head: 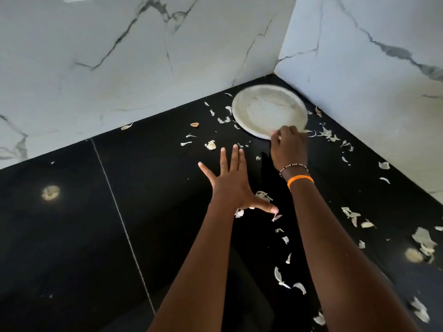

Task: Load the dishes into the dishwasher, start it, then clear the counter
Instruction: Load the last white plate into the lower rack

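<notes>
Right hand (288, 146) pinches plate (268, 111) — peels (282, 281) scattered.

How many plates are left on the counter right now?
1. A white plate sits in the back corner of the black counter, its near rim gripped by the right hand. Nothing suggests hidden ones.

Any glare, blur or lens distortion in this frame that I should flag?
Head view: two ceiling-light reflections glare on the glossy black counter, one at left, one at right; the plate is motion-smeared where the right hand grips it; the left hand is sharp; wide-angle bowing bends the walls.
</notes>
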